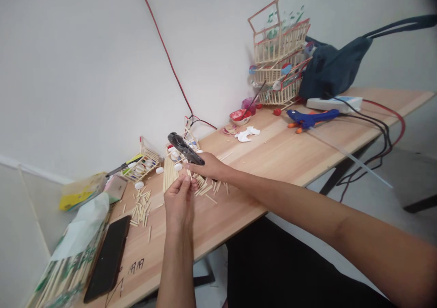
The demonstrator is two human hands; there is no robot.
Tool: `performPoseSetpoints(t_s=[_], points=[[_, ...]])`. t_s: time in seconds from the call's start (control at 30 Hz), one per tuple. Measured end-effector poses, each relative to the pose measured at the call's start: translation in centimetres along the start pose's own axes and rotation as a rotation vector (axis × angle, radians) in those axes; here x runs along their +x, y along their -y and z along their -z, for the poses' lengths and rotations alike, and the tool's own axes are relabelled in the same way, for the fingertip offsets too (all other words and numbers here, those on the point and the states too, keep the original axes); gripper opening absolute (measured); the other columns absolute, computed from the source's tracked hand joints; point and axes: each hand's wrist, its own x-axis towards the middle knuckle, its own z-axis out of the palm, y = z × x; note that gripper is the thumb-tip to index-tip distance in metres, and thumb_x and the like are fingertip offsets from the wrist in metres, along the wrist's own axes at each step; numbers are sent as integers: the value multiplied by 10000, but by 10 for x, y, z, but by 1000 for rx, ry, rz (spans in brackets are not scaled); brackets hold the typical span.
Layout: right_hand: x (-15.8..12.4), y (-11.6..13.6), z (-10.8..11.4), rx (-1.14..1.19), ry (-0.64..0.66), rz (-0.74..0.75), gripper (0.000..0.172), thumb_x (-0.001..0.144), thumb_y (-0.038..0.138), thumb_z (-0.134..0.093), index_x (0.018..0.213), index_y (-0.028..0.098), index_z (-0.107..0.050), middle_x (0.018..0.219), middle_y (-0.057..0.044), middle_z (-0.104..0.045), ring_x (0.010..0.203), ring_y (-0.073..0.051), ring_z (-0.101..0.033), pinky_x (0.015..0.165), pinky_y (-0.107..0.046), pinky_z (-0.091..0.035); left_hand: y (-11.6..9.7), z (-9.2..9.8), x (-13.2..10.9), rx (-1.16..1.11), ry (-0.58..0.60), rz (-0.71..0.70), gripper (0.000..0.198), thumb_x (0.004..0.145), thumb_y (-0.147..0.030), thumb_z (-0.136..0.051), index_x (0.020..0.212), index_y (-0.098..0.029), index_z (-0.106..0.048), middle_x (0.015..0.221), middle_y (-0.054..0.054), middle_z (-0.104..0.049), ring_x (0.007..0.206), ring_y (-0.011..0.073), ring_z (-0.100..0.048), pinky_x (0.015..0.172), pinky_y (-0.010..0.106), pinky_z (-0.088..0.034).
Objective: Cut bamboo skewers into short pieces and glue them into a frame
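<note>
Sticks (139, 210) litter the wood-grained table (276, 142) beside a pale wall (85, 71).

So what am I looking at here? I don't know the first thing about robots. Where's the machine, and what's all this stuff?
There's no robot here: these are a person's bare hands. The single picture comes from a camera worn on that person's head, looking forward and down.

The right hand grips a black hand tool; its exact kind is hard to tell. The left hand pinches a thin wooden stick between its fingers.

On the wooden table lie short stick pieces, a black phone and a blue glue gun. Farther back stand stacked stick baskets, beside a dark blue bag.
</note>
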Motion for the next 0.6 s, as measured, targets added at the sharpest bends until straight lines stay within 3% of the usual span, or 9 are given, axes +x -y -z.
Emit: performPoseSetpoints(t_s=[0.23, 0.37, 0.6], points=[[7, -6, 2, 175, 19, -105, 321, 775, 451, -604, 694, 141, -588, 639, -2, -605, 612, -124, -549, 566, -218, -410, -4, -2, -3, 9, 113, 8, 295, 568, -323, -849, 764, -131, -739, 721, 56, -708, 649, 106, -620, 659, 227, -504], [6, -4, 2, 254, 47, -120, 297, 780, 425, -619, 694, 143, -583, 627, 4, -600, 595, -114, -548, 557, -209, -427, 1, 4, 0, 164, 76, -75, 304, 631, -293, -816, 890, -153, -742, 781, 45, -728, 654, 87, -624, 689, 213, -503], [5, -3, 1, 240, 68, -116, 328, 782, 461, -609, 687, 150, -571, 620, 5, -587, 596, -115, -539, 551, -209, -427, 6, 8, 3, 263, 17, -144, 294, 664, -299, -788, 909, -146, -733, 783, 41, -732, 640, 89, -628, 684, 218, -512]])
